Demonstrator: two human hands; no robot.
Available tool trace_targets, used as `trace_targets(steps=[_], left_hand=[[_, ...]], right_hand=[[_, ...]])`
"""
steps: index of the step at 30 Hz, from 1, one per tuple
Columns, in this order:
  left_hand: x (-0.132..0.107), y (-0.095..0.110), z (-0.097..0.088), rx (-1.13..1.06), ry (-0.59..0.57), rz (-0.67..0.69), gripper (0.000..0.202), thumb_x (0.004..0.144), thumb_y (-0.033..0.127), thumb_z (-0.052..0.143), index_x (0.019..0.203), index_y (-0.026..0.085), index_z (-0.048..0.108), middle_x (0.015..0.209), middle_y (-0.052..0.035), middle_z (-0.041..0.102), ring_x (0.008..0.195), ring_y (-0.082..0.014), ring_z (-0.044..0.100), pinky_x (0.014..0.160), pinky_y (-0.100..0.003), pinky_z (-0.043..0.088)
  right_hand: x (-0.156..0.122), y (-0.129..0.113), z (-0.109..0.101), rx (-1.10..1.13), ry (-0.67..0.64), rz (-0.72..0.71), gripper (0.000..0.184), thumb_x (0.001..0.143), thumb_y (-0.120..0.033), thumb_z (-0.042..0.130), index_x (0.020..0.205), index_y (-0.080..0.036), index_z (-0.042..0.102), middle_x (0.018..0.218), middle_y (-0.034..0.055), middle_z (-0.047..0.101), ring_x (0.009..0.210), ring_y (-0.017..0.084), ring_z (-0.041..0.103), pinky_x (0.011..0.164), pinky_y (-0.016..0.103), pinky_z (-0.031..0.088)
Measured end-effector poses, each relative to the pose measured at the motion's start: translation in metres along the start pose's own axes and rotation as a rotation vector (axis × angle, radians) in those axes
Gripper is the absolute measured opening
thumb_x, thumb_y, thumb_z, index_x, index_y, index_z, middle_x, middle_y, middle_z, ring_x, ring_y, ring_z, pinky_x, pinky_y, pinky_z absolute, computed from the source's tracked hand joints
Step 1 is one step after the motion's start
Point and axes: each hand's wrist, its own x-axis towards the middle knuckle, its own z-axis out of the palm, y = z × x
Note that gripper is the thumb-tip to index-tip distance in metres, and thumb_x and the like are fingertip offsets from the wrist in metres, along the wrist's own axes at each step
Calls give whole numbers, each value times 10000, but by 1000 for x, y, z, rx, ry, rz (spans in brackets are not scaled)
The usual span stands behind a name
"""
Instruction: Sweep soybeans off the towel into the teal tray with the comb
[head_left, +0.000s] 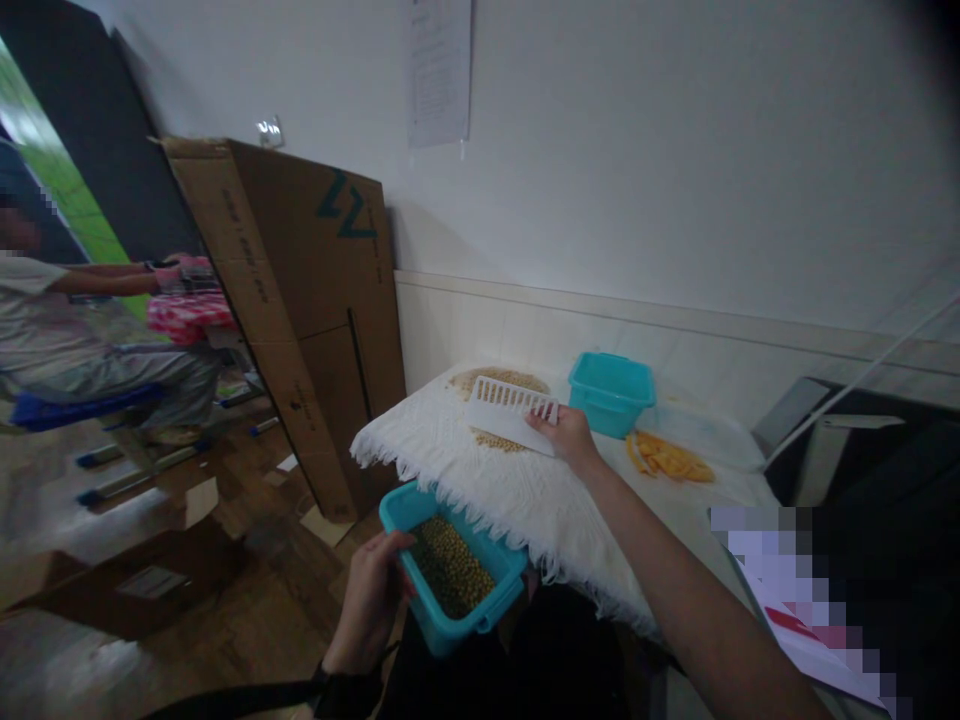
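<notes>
My left hand [373,580] grips the rim of a teal plastic bin [431,612] below the table's front edge. Small yellowish beans [454,570], perhaps soybeans, cover the bottom of that bin. Over the fringed white tablecloth [442,440], my right hand [564,432] is closed on the right end of a white slotted plastic plate [504,415]. More loose beans [517,378] lie on the cloth behind the plate, and a smaller patch lies just in front of it. The plate's underside is hidden.
A second teal bin [611,395] stands against the wall, beside yellow-orange strips [670,458] and a clear lid [709,437]. A tall cardboard box [307,300] leans left of the table. Further left sits another person [67,320]. An opened carton [142,580] lies on the floor.
</notes>
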Motion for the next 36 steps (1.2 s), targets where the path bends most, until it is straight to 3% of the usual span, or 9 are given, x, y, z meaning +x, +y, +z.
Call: trace_targets(steps=[4,8,13,18,24,29,36], left_hand=[[0,-2,1,10,35,-11,265,552,396,813,482,227,621,380,31,512,316,-122,432,350,-255,307],[3,-7,1,19,66,-14,271,542,406,801,466,235,606,355,25,499,291,-132,419,334,-267,284],[1,-9,4,29,97,-15,272,542,405,797,454,235,605,332,17,498,287,-129,412,343,-256,276],[-6,-3,8,30,91,-27,281,525,420,816,440,226,630,346,-11,535,305,-136,451,356,-255,321],[-5,2,8,34,122,-15,258,513,406,823,446,220,658,348,-5,537,317,-140,463,366,-260,344],[-1,-3,6,3,165,-11,283,508,416,817,419,225,627,340,-5,528,308,-136,447,352,-264,316],[-3,-1,8,-30,185,-14,270,471,392,840,410,201,659,351,-6,531,328,-140,459,356,-271,340]], right_hand=[[2,-9,-3,19,6,4,450,644,-605,922,757,-179,833,760,95,836,698,289,746,622,357,545],[1,-19,-22,41,38,-38,440,677,-596,910,825,-185,861,831,100,862,753,295,768,633,344,551],[-28,-15,-47,-75,75,-71,338,734,-546,870,744,-211,827,724,80,815,679,276,727,611,345,519],[-52,-6,-50,-132,100,-116,315,775,-527,823,701,-226,773,723,76,802,690,275,721,670,370,535],[-40,-2,-70,-136,86,-29,292,727,-503,844,698,-221,778,706,66,786,681,264,694,661,365,526],[-31,6,-92,-24,99,86,408,640,-567,903,783,-195,817,794,89,825,725,269,706,677,364,538],[-30,11,-96,-11,38,112,485,584,-611,934,780,-183,819,793,94,828,721,260,706,670,357,533]])
